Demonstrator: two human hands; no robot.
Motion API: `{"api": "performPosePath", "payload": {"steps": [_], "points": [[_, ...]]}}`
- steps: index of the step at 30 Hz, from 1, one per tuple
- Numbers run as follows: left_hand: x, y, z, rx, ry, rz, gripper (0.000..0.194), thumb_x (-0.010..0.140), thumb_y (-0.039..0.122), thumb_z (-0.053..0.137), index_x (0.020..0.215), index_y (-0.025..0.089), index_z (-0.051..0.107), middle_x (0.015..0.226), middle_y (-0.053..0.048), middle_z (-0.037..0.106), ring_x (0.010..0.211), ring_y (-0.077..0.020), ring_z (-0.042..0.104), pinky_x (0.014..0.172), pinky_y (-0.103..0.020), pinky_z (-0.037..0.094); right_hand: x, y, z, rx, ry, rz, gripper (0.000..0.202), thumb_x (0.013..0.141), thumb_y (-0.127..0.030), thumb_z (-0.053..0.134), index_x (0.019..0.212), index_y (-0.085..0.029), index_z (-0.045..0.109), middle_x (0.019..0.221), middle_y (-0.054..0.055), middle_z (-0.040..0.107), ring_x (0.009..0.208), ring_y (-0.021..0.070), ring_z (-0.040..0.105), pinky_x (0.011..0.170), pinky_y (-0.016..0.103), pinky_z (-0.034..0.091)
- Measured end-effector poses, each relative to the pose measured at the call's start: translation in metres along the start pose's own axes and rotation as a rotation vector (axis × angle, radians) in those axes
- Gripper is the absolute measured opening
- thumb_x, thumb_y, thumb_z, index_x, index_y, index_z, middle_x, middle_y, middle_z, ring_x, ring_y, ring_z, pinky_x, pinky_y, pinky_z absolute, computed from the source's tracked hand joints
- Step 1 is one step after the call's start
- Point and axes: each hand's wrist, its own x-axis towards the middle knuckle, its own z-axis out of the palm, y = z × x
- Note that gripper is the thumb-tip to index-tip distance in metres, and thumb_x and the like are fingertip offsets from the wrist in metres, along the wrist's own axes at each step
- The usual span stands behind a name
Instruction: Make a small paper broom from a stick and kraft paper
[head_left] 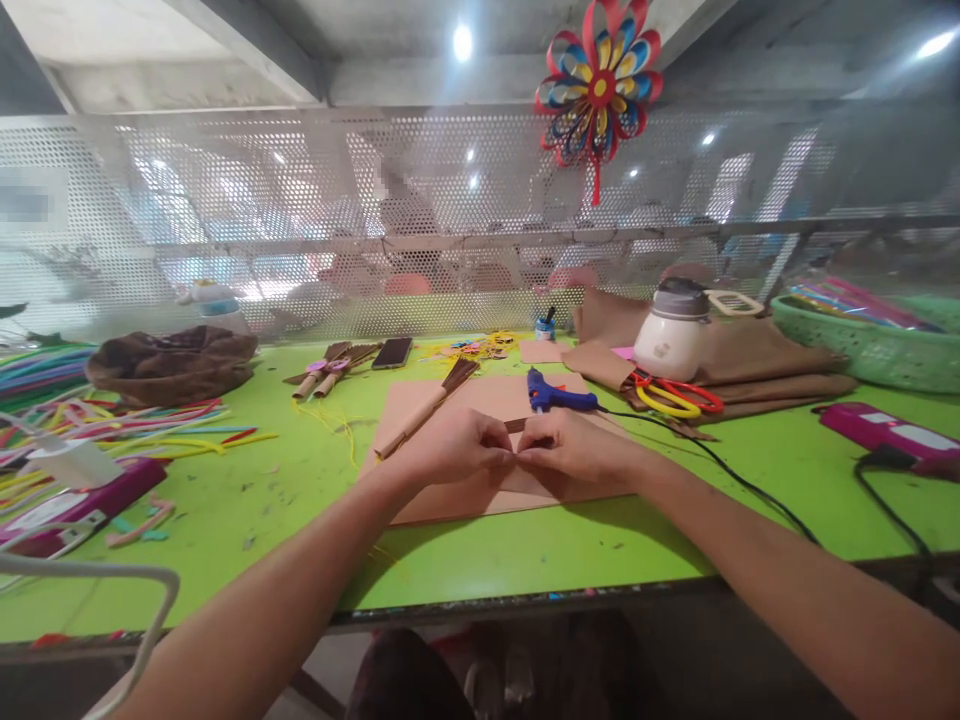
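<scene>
Over a tan cardboard sheet on the green table, my left hand and my right hand meet with their fingertips pinched close together. Between them shows a small dark brown strip, gripped by both hands; its lower part is hidden by the fingers. Just left of my left hand lies a rolled brown paper piece with a fringed end. A blue glue gun rests behind my right hand, its black cord running off to the right.
Scissors with yellow and red handles lie beside a white bottle at right. Farther right are a green basket and a magenta power strip. A phone, a brown fabric bundle and pipe cleaners lie left.
</scene>
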Motion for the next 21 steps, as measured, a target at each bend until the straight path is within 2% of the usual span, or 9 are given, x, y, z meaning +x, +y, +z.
{"api": "performPosePath", "payload": {"steps": [3, 8, 15, 21], "points": [[0.001, -0.005, 0.000, 0.037, -0.022, -0.030, 0.015, 0.069, 0.027, 0.057, 0.069, 0.016, 0.068, 0.061, -0.001, 0.064, 0.058, -0.0128, 0.051, 0.051, -0.022, 0.033, 0.002, 0.008, 0.005, -0.002, -0.012, -0.057, 0.021, 0.081, -0.020, 0.052, 0.081, -0.015, 0.072, 0.079, 0.005, 0.067, 0.073, 0.0163, 0.056, 0.065, 0.025, 0.040], [0.001, -0.011, 0.002, 0.046, -0.064, -0.084, 0.016, 0.066, 0.023, 0.055, 0.070, 0.017, 0.069, 0.057, 0.000, 0.063, 0.055, -0.0133, 0.051, 0.048, -0.022, 0.031, 0.003, 0.015, 0.011, -0.008, -0.016, -0.062, 0.019, 0.080, -0.020, 0.053, 0.079, -0.014, 0.072, 0.077, 0.005, 0.067, 0.073, 0.0160, 0.056, 0.068, 0.026, 0.041], [0.000, -0.006, 0.003, 0.077, -0.079, -0.028, 0.019, 0.069, 0.024, 0.055, 0.079, 0.019, 0.070, 0.062, 0.001, 0.063, 0.055, -0.0120, 0.050, 0.048, -0.021, 0.031, 0.003, 0.010, 0.013, -0.092, 0.011, -0.052, 0.017, 0.080, -0.019, 0.054, 0.076, -0.013, 0.070, 0.072, 0.005, 0.065, 0.068, 0.0145, 0.055, 0.064, 0.025, 0.039], [-0.001, 0.001, 0.007, 0.206, -0.018, 0.048, 0.020, 0.073, 0.025, 0.052, 0.078, 0.019, 0.071, 0.061, 0.000, 0.062, 0.052, -0.0116, 0.045, 0.049, -0.023, 0.028, 0.004, 0.005, 0.019, -0.177, 0.042, -0.163, 0.015, 0.081, -0.013, 0.052, 0.075, -0.013, 0.066, 0.077, 0.007, 0.063, 0.070, 0.0146, 0.054, 0.065, 0.024, 0.037]]}}
